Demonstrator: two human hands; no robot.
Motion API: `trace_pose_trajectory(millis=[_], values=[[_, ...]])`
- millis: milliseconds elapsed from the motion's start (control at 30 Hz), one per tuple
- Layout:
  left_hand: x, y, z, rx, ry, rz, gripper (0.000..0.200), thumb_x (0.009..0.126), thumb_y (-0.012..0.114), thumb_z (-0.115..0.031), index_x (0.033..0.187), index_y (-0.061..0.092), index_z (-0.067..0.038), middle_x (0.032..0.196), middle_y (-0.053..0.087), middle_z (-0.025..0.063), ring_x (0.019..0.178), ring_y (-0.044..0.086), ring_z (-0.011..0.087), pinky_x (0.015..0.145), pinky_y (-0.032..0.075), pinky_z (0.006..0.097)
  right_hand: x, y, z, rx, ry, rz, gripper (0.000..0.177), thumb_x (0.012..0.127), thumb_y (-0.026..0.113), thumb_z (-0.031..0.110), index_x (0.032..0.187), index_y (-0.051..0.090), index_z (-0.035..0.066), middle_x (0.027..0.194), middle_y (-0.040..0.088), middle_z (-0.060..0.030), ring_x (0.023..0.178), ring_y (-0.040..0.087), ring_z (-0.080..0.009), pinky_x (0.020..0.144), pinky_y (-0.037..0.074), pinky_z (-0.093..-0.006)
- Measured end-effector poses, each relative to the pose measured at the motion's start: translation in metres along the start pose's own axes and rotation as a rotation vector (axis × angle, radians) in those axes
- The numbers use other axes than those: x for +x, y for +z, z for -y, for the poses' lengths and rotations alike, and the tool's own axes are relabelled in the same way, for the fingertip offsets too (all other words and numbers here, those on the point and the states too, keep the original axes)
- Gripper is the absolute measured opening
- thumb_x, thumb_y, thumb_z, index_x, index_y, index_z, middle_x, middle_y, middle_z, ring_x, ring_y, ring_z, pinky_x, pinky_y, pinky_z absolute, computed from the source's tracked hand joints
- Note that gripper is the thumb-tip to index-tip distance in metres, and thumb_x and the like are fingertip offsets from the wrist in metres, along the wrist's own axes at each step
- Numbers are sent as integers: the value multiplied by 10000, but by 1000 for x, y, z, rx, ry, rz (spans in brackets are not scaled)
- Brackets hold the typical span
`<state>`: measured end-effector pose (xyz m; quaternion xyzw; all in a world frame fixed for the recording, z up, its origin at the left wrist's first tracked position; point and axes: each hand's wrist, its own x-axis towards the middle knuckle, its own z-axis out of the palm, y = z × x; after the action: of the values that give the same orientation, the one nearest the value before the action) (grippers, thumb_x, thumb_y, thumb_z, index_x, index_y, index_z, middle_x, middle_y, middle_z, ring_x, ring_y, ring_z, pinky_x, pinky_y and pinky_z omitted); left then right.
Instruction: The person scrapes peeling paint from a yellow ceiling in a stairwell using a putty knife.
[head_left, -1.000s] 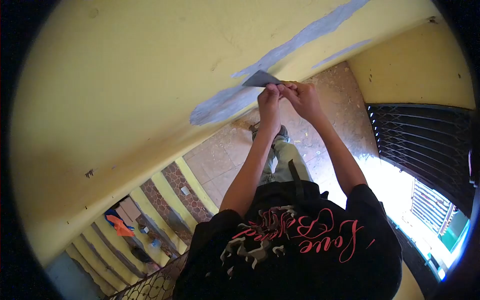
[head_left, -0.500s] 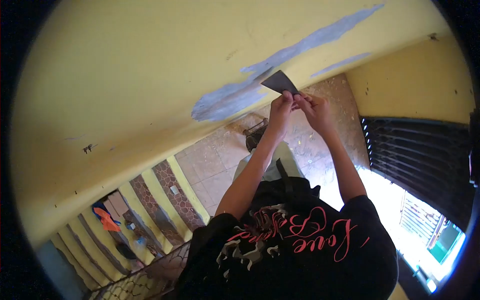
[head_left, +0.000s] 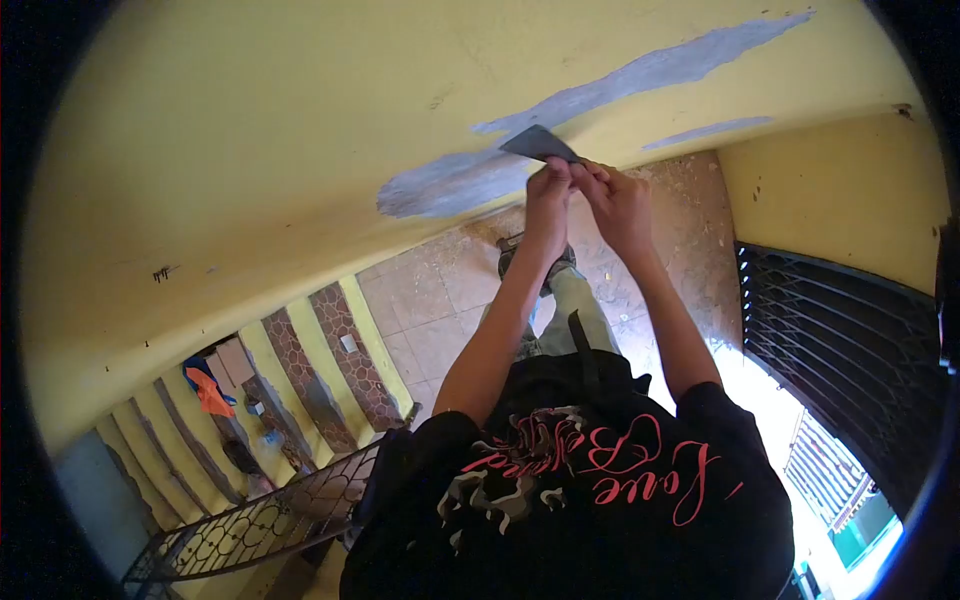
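A thin, flat, dark grey sheet (head_left: 540, 143), stiff-looking and slightly bent, points out from my fingers over the wall. Its near edge is pinched by my left hand (head_left: 548, 200), thumb on top and fingers closed. Close beside it, my right hand (head_left: 618, 205) is also closed at the sheet's near right corner, the two hands almost together. Behind the sheet, the yellow wall (head_left: 300, 130) bears a long grey bare patch (head_left: 650, 80), and the sheet overlaps the patch's narrow middle in this view.
A smaller grey patch (head_left: 705, 131) lies low on the wall. Below are the tiled floor (head_left: 430, 290) and my shoe (head_left: 512, 262). Steps with stone-patterned faces (head_left: 350, 350) and a metal railing (head_left: 250, 525) are on the left, an orange cloth (head_left: 208, 392) among them. A dark folding gate (head_left: 830, 330) stands right.
Both hands and the sheet have shifted slightly left and up, and the sheet now appears flatter. The view has tilted, showing more of the railing and my legs.
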<state>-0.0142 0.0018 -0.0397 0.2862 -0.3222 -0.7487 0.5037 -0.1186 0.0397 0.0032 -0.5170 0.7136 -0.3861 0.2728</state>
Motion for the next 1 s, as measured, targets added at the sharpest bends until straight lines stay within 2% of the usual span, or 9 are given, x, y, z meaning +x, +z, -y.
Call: trace_pose_trajectory(millis=[67, 267, 400, 500, 533, 633, 733, 867, 1000], values=[[-2, 1, -8, -39, 27, 29, 407, 969, 447, -363, 858, 597, -1, 878, 651, 112, 847, 621, 217, 837, 461, 339, 3, 0, 15, -56, -184, -83, 312, 829, 682, 306, 834, 679, -6, 565, 589, -157, 462, 591, -260, 444, 435, -326], [-21, 22, 11, -79, -70, 47, 409, 970, 440, -362, 843, 606, -11, 851, 651, 109, 847, 623, 222, 830, 462, 330, -17, -27, 5, 79, -47, -38, 293, 827, 680, 299, 811, 678, 7, 597, 600, -157, 489, 600, -297, 463, 458, -353], [-5, -1, -7, -291, 12, 0, 396, 949, 465, -382, 886, 582, -9, 873, 630, 98, 890, 599, 226, 858, 455, 358, 2, -3, 26, -183, -273, -101, 287, 831, 676, 294, 748, 656, 20, 622, 610, -166, 527, 618, -321, 474, 473, -377], [-21, 7, -10, -166, -129, 50, 382, 954, 457, -369, 887, 573, -11, 885, 627, 102, 869, 601, 221, 827, 468, 341, -15, -22, 26, -136, -190, -23, 292, 828, 676, 303, 736, 652, 27, 628, 611, -164, 526, 614, -326, 479, 474, -386], [-23, 15, -9, -280, -166, 48, 388, 959, 446, -367, 894, 572, -7, 888, 625, 110, 861, 602, 220, 810, 473, 329, -10, -18, 22, -136, -201, -33, 292, 828, 676, 303, 736, 652, 27, 628, 611, -164, 526, 614, -326, 479, 474, -386], [-7, 13, -4, -173, -77, 66, 395, 959, 444, -375, 893, 576, -9, 890, 626, 110, 863, 602, 218, 811, 471, 330, -5, -12, 13, -99, -170, -126, 318, 828, 675, 315, 701, 632, 27, 617, 606, -162, 511, 606, -323, 471, 469, -391], [-21, 14, 2, -179, -74, 44, 405, 946, 466, -399, 893, 584, -15, 889, 630, 101, 877, 603, 217, 828, 465, 341, -12, -23, 14, -78, -121, -11, 343, 827, 673, 327, 671, 610, 29, 602, 600, -156, 500, 598, -322, 465, 467, -392], [-11, 10, -20, -135, 44, -1, 397, 944, 470, -392, 896, 588, -16, 894, 634, 101, 870, 610, 229, 831, 466, 356, 5, -10, 13, -111, -288, -53, 273, 824, 687, 264, 770, 652, -1, 585, 590, -162, 487, 598, -284, 453, 433, -362], [-22, 16, -4, -191, -63, 29, 380, 949, 465, -372, 887, 582, -15, 868, 634, 102, 843, 608, 230, 807, 468, 349, -6, -22, 11, -150, -311, -26, 266, 816, 693, 259, 742, 646, 8, 561, 577, -150, 472, 588, -289, 439, 429, -367]])
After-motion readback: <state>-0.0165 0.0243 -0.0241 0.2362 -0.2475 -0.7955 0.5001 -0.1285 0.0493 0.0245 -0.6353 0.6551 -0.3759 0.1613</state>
